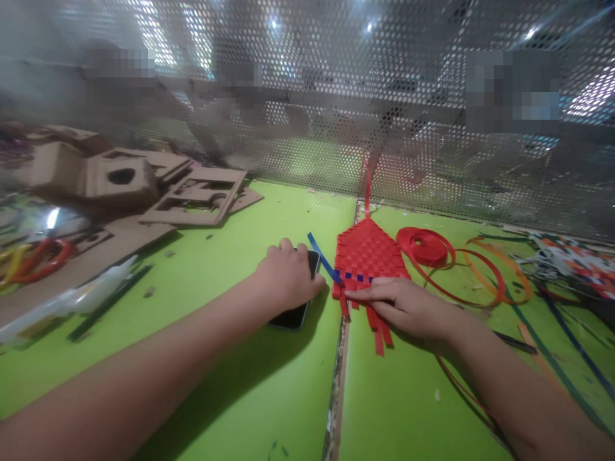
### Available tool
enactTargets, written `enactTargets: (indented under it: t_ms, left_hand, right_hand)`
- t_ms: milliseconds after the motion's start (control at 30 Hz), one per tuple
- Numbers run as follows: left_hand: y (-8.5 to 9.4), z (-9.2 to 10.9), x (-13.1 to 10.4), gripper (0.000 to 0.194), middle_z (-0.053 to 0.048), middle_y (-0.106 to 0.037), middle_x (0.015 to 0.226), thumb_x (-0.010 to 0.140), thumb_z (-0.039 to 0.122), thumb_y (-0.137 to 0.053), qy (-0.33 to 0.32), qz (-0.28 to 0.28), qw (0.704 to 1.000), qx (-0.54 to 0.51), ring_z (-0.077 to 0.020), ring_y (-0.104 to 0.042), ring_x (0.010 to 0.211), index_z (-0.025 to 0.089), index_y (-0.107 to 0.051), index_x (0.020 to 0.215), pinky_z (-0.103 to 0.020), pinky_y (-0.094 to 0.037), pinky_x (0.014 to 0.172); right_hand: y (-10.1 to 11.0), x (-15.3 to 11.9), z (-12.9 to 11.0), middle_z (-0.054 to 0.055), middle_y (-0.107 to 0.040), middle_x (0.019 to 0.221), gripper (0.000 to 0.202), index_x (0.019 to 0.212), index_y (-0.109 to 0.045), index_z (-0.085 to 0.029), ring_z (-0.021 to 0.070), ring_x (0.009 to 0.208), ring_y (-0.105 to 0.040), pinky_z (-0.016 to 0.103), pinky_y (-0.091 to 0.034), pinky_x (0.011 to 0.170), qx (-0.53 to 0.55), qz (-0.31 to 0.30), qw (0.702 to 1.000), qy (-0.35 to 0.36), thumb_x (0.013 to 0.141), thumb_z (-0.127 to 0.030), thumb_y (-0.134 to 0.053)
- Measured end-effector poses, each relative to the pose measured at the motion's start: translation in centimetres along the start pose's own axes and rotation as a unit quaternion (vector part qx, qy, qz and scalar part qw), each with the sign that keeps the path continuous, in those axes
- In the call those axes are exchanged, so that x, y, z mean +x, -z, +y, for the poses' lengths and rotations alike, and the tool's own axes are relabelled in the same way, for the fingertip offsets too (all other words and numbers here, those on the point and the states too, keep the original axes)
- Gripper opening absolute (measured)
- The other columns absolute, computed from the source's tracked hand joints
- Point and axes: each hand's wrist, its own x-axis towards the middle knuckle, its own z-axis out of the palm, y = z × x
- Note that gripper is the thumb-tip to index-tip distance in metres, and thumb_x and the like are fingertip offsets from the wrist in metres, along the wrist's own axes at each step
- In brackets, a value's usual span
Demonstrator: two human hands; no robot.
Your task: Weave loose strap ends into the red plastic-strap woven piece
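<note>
My left hand (287,274) is closed over a dark smartphone (291,318), gripping it from above and covering much of its screen. To the right lies a red woven piece (365,248) made of flat strips, with a pointed top and loose ends hanging at its lower edge. A blue strip (321,255) is woven through its lower part, and its free end sticks out to the upper left. My right hand (401,303) rests on the lower edge of the weave, fingers stretched out, its index fingertip near the blue strip.
A coil of red strip (429,247) sits right of the weave. Orange-handled scissors (50,259), a glue-like tube (103,286) and cardboard pieces (120,176) lie left. A perforated metal screen (307,121) stands behind the green table (269,397). Coloured strips (567,320) spread at right.
</note>
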Motion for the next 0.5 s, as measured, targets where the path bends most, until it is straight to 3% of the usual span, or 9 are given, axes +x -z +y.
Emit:
enactTargets:
  t_ms: [200, 333, 400, 500]
  left_hand:
    - [0.2, -0.4, 0.4, 0.073, -0.029, -0.064, 0.132, 0.099, 0.061, -0.043, 0.003, -0.035, 0.999, -0.011, -0.0436, -0.066, 0.118, 0.008, -0.056, 0.148, -0.052, -0.055, 0.099]
    - [1.7, -2.2, 0.6, 0.089, -0.030, -0.065, 0.136, 0.094, 0.079, -0.047, 0.029, -0.087, 0.995, -0.039, -0.0366, -0.075, 0.092, 0.012, -0.053, 0.153, -0.045, -0.062, 0.077]
    - [2.7, -3.8, 1.1, 0.106, -0.027, -0.070, 0.134, 0.081, 0.088, -0.060, 0.038, -0.170, 0.980, -0.093, -0.0322, -0.077, 0.081, 0.016, -0.049, 0.158, -0.038, -0.062, 0.066]
    - [3.6, -6.2, 1.8, 0.133, -0.022, -0.064, 0.153, 0.068, 0.075, -0.085, 0.010, -0.263, 0.953, -0.149, -0.0311, -0.079, 0.096, 0.028, -0.021, 0.174, -0.031, -0.063, 0.071]
  right_hand:
    - [0.2, 0.0, -0.2, 0.005, -0.080, 0.118, 0.050, 0.154, -0.064, -0.041, 0.0228, 0.096, -0.069, 0.036, -0.051, 0.088, -0.009, -0.013, 1.000, -0.008, 0.109, -0.024, -0.048]
    - [0.2, 0.0, -0.2, 0.005, -0.080, 0.122, 0.051, 0.152, -0.065, -0.042, 0.0227, 0.100, -0.071, 0.035, -0.052, 0.091, -0.012, -0.007, 1.000, -0.005, 0.109, -0.022, -0.047]
    - [0.2, 0.0, -0.3, 0.004, -0.080, 0.124, 0.051, 0.151, -0.065, -0.043, 0.0232, 0.104, -0.071, 0.035, -0.052, 0.093, -0.008, -0.005, 1.000, -0.007, 0.108, -0.022, -0.048]
    - [0.2, 0.0, -0.2, 0.004, -0.080, 0.123, 0.050, 0.151, -0.066, -0.043, 0.0239, 0.104, -0.072, 0.037, -0.053, 0.094, -0.005, -0.005, 1.000, -0.006, 0.109, -0.023, -0.049]
